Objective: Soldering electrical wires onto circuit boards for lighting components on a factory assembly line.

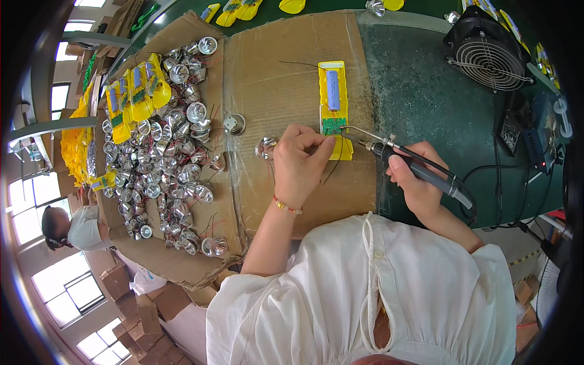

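Observation:
A yellow plastic casing (342, 79) lies on the cardboard in front of me. It holds a blue cylindrical battery (333, 90) and a small green circuit board (333, 123). My left hand (301, 161) is pinched at the board's lower edge; whatever is between the fingertips is too small to make out. In my right hand (420, 179) is a soldering iron (420, 167) with a thin curved metal feed tube, its tip pointing left to the board. Beside my left hand sits a silver reflector lamp (266, 148), partly covered by it. Thin dark wires trail from the casing.
A cardboard box (176, 267) full of silver reflectors stands at left, with several yellow casings (140, 91) on top. Another reflector (234, 124) lies nearby. At the far right are a black fan (486, 55), cables and a dark blue unit (532, 149). A person (85, 228) is at far left.

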The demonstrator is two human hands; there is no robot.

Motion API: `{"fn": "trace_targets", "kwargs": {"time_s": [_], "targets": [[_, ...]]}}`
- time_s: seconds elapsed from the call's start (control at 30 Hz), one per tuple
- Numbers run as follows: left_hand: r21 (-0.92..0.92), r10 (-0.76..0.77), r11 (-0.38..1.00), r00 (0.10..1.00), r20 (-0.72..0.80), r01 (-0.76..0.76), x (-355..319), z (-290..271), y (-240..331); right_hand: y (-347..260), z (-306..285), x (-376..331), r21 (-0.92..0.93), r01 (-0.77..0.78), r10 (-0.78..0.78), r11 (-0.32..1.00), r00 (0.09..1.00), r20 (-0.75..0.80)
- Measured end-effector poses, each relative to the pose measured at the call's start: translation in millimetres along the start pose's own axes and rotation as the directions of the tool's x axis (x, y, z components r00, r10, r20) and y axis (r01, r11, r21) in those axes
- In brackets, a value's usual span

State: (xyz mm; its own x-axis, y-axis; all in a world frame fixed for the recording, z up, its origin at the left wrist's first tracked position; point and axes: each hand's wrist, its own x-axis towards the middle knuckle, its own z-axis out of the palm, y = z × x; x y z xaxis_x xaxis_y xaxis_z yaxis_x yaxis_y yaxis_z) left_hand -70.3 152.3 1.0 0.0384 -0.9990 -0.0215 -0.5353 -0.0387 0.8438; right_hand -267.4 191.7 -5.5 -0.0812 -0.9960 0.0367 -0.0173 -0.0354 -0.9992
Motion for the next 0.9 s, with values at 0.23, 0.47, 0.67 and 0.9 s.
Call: {"fn": "trace_targets", "kwargs": {"time_s": [0.23, 0.47, 0.67, 0.9], "targets": [[0.020, 0.012, 1.000, 1.000, -0.001, -0.012, 0.8, -1.6, -2.0, -4.6, -16.1, -2.8, 0.086, -0.049, 0.055, 0.995, 0.996, -0.069], [0.026, -0.030, 0.999, 1.000, -0.003, 0.030, 2.2, -0.1, -0.7, 3.1, -27.7, -4.8, 0.109, -0.076, 0.086, 0.991, 0.992, -0.090], [-0.075, -0.023, 0.997, 0.998, -0.062, 0.018, -2.6, -9.7, 10.1, 5.5, -40.1, -0.9, 0.192, -0.116, 0.137, 0.975, 0.985, -0.103], [0.336, -0.024, 0.939, 0.961, 0.275, -0.072, 59.4, -8.6, 19.8, 10.5, -55.2, 8.5, 0.187, -0.189, 0.216, 0.964, 0.967, -0.135]]}}
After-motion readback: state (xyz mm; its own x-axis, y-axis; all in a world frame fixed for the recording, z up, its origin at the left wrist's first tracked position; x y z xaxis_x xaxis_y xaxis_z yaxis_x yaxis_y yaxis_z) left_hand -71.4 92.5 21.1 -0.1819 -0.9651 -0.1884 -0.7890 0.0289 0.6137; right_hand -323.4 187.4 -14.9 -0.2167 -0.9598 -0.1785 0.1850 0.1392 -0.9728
